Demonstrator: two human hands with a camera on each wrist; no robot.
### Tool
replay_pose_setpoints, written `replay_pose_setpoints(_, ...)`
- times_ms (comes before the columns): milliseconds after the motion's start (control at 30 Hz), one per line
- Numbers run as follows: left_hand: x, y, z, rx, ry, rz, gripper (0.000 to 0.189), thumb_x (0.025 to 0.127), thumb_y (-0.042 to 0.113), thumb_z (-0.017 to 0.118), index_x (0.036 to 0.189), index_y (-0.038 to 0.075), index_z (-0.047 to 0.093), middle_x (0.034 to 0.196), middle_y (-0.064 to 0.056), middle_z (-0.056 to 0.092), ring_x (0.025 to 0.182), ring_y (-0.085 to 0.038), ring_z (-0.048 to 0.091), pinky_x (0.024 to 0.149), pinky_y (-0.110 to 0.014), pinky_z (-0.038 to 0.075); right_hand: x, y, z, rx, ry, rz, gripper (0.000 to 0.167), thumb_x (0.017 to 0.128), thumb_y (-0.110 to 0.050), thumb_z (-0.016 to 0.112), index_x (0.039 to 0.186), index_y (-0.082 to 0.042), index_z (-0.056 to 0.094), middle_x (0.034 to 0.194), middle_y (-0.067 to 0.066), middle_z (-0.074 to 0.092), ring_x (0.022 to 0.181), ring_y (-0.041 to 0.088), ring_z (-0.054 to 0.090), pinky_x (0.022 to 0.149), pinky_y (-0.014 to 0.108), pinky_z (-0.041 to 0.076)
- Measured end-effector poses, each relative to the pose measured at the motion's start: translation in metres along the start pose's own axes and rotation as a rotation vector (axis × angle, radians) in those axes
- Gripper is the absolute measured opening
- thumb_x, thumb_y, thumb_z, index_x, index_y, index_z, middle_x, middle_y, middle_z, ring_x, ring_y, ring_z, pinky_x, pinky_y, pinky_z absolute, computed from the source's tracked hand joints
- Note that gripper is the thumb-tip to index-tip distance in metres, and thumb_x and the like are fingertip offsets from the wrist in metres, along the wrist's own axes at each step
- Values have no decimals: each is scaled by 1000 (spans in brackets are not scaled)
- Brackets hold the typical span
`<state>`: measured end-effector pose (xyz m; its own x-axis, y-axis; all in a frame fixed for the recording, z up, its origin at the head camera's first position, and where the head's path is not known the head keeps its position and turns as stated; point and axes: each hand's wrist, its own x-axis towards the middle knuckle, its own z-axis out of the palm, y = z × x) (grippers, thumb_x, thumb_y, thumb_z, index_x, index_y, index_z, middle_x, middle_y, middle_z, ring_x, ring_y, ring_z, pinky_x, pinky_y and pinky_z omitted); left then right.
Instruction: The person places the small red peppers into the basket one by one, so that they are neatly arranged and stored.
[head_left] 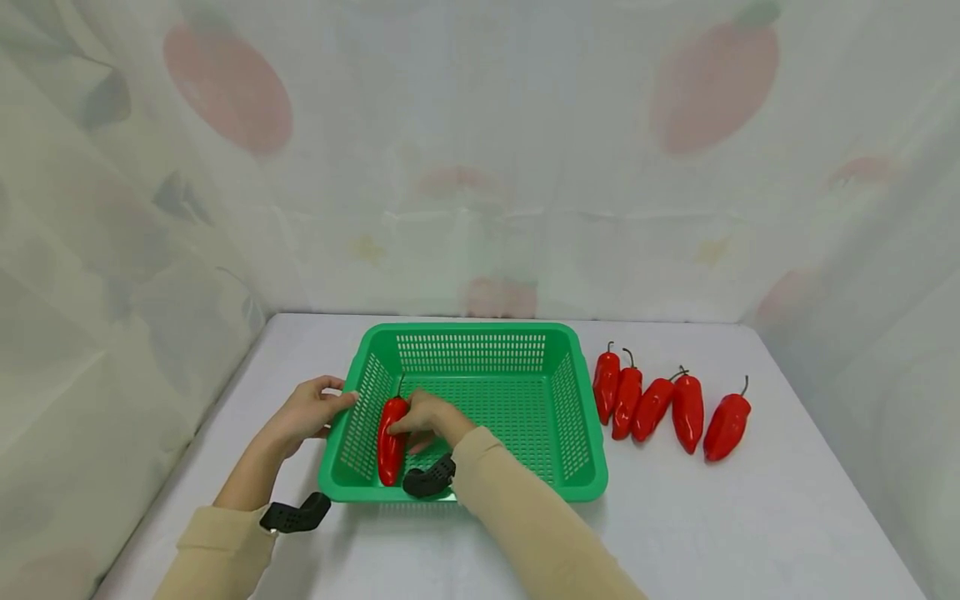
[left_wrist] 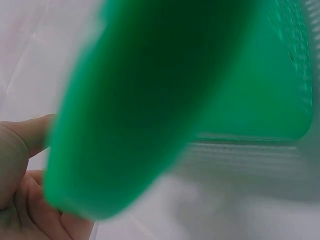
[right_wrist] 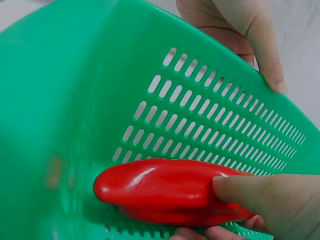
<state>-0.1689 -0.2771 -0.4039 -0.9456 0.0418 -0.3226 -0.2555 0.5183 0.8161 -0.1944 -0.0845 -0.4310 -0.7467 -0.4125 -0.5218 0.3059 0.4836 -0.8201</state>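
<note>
A green plastic basket (head_left: 487,328) with slotted walls stands on the table. Inside it, along the left wall, a glossy red chili pepper (head_left: 391,450) lies with its stem toward the back. My right hand (head_left: 431,417) reaches into the basket and holds this pepper, thumb on top and fingers at its side; the right wrist view shows the pepper (right_wrist: 155,190) close to the slotted wall. My left hand (head_left: 307,412) grips the basket's left rim, its thumb over the edge and fingers outside. In the left wrist view the near rim blurs and partly hides that hand (left_wrist: 30,190).
To the right of the basket, several red peppers (head_left: 687,412) lie in a loose row on the white table (head_left: 675,533). A pale printed curtain (head_left: 465,167) hangs behind the table and at both sides.
</note>
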Motion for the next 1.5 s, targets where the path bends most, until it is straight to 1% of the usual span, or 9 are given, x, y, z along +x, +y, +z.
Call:
replay_pose_setpoints(100, 0, 0, 0, -3, -1, 4, 51, 92, 31, 56, 124, -4, 38, 102, -19, 64, 75, -19, 66, 68, -39, 56, -2, 0, 2, -14, -5, 10, 35, 86, -10, 64, 110, 0, 42, 92, 18, 57, 82, 36, 65, 69, 44, 55)
replay_pose_setpoints(367, 1, 0, 1, 4, -3, 4, 51, 92, 31, 55, 124, -4, 38, 102, -19, 63, 76, -18, 65, 69, -38, 56, -1, 0, 3, -28, 1, 32, 32, 88, -13, 62, 110, 0, 44, 92, 18, 58, 82, 34, 65, 69, 43, 55)
replay_pose_setpoints(467, 1, 0, 1, 3, -6, 2, 51, 92, 31, 55, 125, -4, 37, 102, -18, 63, 76, -18, 64, 69, -37, 55, 0, 1, 3, -24, -3, 35, 37, 87, -14, 62, 116, 1, 43, 93, 18, 58, 82, 34, 65, 69, 42, 55)
replay_pose_setpoints(633, 1, 0, 1, 1, -5, -4, 52, 92, 32, 55, 125, -4, 37, 103, -18, 63, 77, -18, 64, 69, -38, 55, 2, 2, 4, -18, -5, 35, 51, 88, -15, 62, 128, 0, 37, 93, 18, 57, 81, 33, 65, 68, 42, 56)
replay_pose_setpoints(1033, 2, -1, 2, -7, 6, -2, 50, 92, 30, 55, 124, -4, 38, 102, -18, 63, 76, -18, 65, 68, -37, 56, 0, 4, 2, 18, -15, 39, 61, 88, -17, 62, 139, -4, 30, 99, 20, 58, 84, 34, 65, 67, 42, 56)
replay_pose_setpoints(1300, 1, -1, 1, -5, 6, -1, 49, 92, 30, 55, 123, -4, 39, 101, -18, 64, 75, -18, 65, 67, -37, 56, 0, 3, -1, 4, 0, 29, 57, 89, -19, 61, 136, -3, 34, 100, 20, 58, 83, 34, 65, 67, 44, 55)
replay_pose_setpoints(1500, 1, 0, 0, -10, 7, -6, 48, 92, 30, 55, 122, -3, 39, 99, -17, 64, 75, -18, 65, 67, -37, 56, -1, 1, -8, -42, 10, -15, 54, 90, -19, 59, 135, -1, 36, 108, 20, 56, 90, 35, 63, 70, 43, 55)
